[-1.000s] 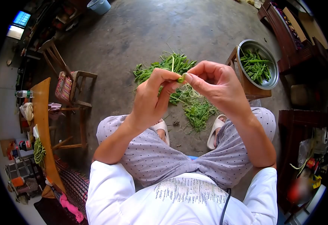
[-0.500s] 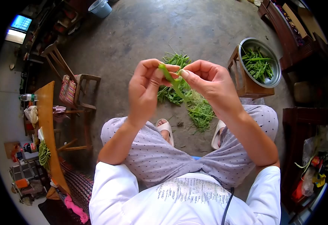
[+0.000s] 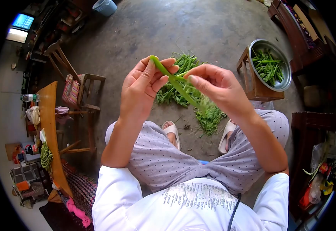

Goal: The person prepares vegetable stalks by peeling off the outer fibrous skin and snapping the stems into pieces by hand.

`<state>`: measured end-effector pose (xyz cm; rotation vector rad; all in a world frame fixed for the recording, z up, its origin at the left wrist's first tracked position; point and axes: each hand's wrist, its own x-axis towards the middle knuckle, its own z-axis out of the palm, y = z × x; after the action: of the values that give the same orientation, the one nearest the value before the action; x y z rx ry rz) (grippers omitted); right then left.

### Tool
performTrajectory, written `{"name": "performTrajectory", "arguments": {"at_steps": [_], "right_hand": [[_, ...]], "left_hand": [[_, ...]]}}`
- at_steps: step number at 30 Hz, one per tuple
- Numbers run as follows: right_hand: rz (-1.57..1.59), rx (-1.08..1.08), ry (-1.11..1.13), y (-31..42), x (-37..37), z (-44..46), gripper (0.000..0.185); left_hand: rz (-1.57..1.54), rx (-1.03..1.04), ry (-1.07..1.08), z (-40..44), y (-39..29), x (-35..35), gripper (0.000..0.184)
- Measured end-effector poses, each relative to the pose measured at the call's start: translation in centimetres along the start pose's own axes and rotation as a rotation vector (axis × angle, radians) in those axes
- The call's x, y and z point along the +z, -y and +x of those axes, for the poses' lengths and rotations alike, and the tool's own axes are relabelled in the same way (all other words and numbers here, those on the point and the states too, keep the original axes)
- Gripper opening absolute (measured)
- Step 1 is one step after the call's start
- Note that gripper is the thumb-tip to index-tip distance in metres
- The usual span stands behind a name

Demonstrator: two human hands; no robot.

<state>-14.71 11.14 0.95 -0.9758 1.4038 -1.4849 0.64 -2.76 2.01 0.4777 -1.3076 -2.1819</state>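
Observation:
My left hand [image 3: 138, 87] pinches the upper end of a long green vegetable stem [image 3: 182, 91] between thumb and fingers. The stem slants down to the right, its lower end over the floor. My right hand [image 3: 223, 86] is closed in a pinch on a thin side shoot of this same stem, near its middle. Below my hands, a pile of leafy green stems [image 3: 172, 96] lies on the floor. Closer to my feet sits a heap of fine green trimmings [image 3: 210, 120].
At the right, a metal basin [image 3: 287, 82] with green stems [image 3: 267, 66] rests on a wooden stool [image 3: 261, 93]. A wooden chair [image 3: 87, 90] and a table [image 3: 49, 115] stand at the left. A blue bucket [image 3: 105, 7] is at the back.
My left hand has moved a little left and up with the stem's upper end. The gap between my hands is wider, and the side shoot now stands out from the stem.

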Motion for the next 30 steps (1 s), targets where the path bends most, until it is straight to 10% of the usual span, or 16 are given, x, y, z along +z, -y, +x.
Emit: {"name": "performTrajectory", "arguments": {"at_steps": [4, 22, 30], "right_hand": [[-0.348, -0.324, -0.108, 0.4, 1.0, -0.2, 0.015], [-0.286, -0.123, -0.073, 1.1, -0.7, 0.2, 0.017], [-1.063, -0.186, -0.012, -7.2, -6.6, 0.7, 0.014]], "left_hand": [[-0.13, -0.068, 0.013, 0.0, 0.0, -0.3, 0.027], [0.265, 0.07, -0.12, -0.2, -0.7, -0.6, 0.023], [0.025, 0.404, -0.24, 0.3, -5.3, -6.8, 0.023]]}}
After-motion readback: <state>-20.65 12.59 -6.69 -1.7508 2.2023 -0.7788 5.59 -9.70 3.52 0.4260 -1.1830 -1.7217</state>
